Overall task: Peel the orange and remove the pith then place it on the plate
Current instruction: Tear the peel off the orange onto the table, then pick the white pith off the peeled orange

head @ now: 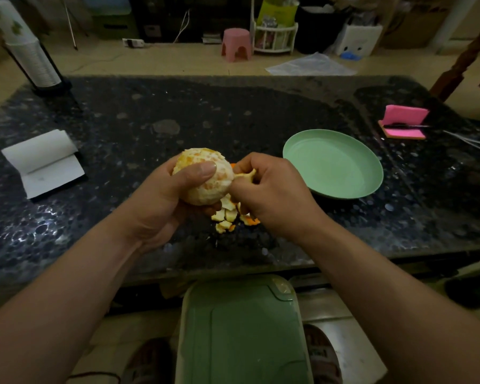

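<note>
The left hand (161, 189) cups the round, mostly peeled orange (205, 178) above the dark speckled stone table (122, 120), pale pith covering much of it. The right hand (272, 195) pinches a curled strip of peel (245, 175) at its side. Torn orange-and-white peel scraps (230, 216) lie beneath. Pith removal and plating seem left; the shallow round green plate (372, 173), just right, holds nothing.

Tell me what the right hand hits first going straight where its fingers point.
The orange held by the left hand: the right hand, pinching a peel strip, points left, likely straight at it.
</note>
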Motion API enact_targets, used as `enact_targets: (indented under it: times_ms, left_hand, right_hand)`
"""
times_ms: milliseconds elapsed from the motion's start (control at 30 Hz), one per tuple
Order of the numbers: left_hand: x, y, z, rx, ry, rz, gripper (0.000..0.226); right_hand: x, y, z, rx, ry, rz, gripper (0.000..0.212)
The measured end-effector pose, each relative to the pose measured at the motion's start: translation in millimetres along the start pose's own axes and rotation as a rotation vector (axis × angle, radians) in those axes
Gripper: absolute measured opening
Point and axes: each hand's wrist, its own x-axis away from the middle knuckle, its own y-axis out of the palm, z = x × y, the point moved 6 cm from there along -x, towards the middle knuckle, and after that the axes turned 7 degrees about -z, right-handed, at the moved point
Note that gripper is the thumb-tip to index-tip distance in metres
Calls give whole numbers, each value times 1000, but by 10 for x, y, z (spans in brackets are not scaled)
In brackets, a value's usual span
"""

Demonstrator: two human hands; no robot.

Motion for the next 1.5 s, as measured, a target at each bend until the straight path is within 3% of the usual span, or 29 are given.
enact_targets:
  times_ms: [200, 300, 433, 567, 667, 700, 1033, 1133, 1300, 1500]
  left_hand:
    - [45, -3, 28, 117, -59, -80, 44]
    - [52, -27, 46, 180, -65, -135, 65]
    - [69, -39, -29, 247, -110, -138, 74]
    - [68, -31, -35, 290, -93, -98, 78]
    - [67, -30, -35, 309, -88, -30, 46]
    - [66, -35, -48, 315, -86, -7, 44]
    - [29, -239, -116, 389, -83, 76, 58]
    - [27, -245, -129, 402, -90, 82, 62]
    - [16, -126, -135, 461, -105, 62, 69]
    - [11, -89, -163, 442, -114, 85, 51]
  right_hand:
    - [-19, 21, -12, -305, 10, -122, 12]
    - [-12, 80, 9, -455, 26, -212, 18]
    - [6, 138, 82, -591, 99, -279, 26]
    - [-13, 107, 135, -602, 123, -261, 23]
    - [-28, 84, 165, -572, 123, -214, 22]
    - [-31, 85, 170, -571, 121, -202, 22]
    - [-22, -100, 267, -640, 172, -139, 22]
    - [-20, -161, 308, -462, 184, -127, 17]
    - [-68, -121, 347, 216, 163, -40, 24]
    - [-119, -46, 367, 386, 108, -56, 48]
